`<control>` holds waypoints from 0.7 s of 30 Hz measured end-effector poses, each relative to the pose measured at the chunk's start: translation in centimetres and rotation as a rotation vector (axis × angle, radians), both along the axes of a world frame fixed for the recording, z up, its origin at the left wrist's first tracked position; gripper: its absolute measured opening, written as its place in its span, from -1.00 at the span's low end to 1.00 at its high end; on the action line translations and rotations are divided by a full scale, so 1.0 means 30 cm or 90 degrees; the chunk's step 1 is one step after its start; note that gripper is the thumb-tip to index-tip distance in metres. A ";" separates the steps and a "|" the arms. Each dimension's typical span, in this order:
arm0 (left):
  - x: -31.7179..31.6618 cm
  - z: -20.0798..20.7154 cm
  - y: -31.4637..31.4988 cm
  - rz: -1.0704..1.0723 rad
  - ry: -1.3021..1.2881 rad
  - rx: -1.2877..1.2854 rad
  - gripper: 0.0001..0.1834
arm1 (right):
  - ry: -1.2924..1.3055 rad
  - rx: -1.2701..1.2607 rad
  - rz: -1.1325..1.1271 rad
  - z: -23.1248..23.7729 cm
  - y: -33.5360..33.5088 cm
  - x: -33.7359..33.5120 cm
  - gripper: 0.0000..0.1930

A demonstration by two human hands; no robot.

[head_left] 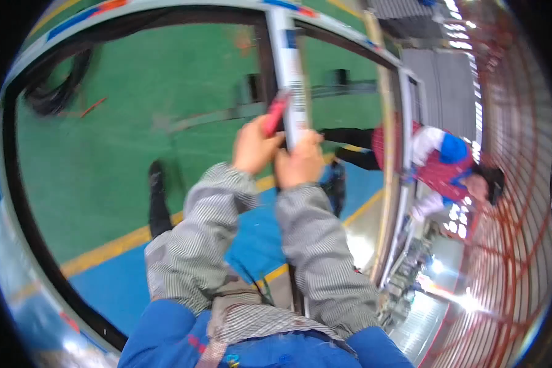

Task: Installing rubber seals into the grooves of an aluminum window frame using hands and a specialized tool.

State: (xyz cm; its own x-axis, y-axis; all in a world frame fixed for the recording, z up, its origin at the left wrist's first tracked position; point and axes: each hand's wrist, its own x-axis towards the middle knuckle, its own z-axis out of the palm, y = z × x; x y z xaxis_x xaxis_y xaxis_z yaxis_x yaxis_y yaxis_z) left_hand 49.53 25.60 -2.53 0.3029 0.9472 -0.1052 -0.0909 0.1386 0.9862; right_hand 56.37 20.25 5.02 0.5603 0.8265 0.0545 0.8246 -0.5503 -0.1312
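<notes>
A large white window frame (pixel 282 37) with black inner edges spreads before me, its middle bar running toward my body. My left hand (pixel 253 146) is closed around a small red hand tool (pixel 276 115), whose tip lies against the left side of that bar; blur hides its exact kind. Just to the right, my right hand (pixel 300 162) wraps round the near part of the bar, its thumb toward my left hand. A label with dark stripes (pixel 296 95) sits on the bar just beyond both hands.
Another person (pixel 441 153) in a red vest stands beyond the frame's right side. A black coil (pixel 58 92) and a thin orange-red strip (pixel 94 107) lie on the green floor (pixel 165 80). Metal parts (pixel 411 264) are at the right. My shoe (pixel 157 178) shows through the frame.
</notes>
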 end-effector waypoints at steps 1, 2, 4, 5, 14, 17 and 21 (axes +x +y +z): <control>-0.027 -0.030 -0.009 -0.013 -0.017 -0.053 -0.64 | 0.004 0.074 -0.002 -0.031 0.004 -0.034 -0.54; -0.047 -0.003 -0.009 -0.040 -0.022 -0.100 -0.63 | 0.047 0.060 0.015 -0.043 -0.011 -0.009 -0.57; -0.075 -0.022 -0.008 -0.020 -0.028 -0.100 -0.64 | 0.012 0.060 0.024 -0.066 -0.006 -0.036 -0.54; -0.100 -0.046 0.002 -0.009 0.000 -0.073 -0.64 | 0.042 0.059 0.015 -0.048 0.014 -0.079 -0.51; -0.047 0.014 0.063 0.098 -0.068 -0.131 -0.75 | -0.075 -0.026 0.025 0.015 0.068 -0.044 -0.45; -0.094 -0.024 0.074 0.103 -0.041 -0.152 -0.72 | 0.011 -0.009 0.056 -0.026 0.072 -0.059 -0.46; -0.030 -0.008 0.066 0.130 -0.062 -0.141 -0.66 | -0.024 0.072 0.059 -0.018 0.050 -0.008 -0.51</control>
State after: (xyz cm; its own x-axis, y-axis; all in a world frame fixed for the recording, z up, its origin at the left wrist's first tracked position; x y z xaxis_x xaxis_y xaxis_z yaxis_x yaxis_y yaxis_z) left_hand 48.63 27.59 -2.76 0.1278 0.9467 -0.2958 -0.2320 0.3185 0.9191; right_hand 56.14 21.75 4.47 0.4775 0.8620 0.1700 0.8768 -0.4550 -0.1555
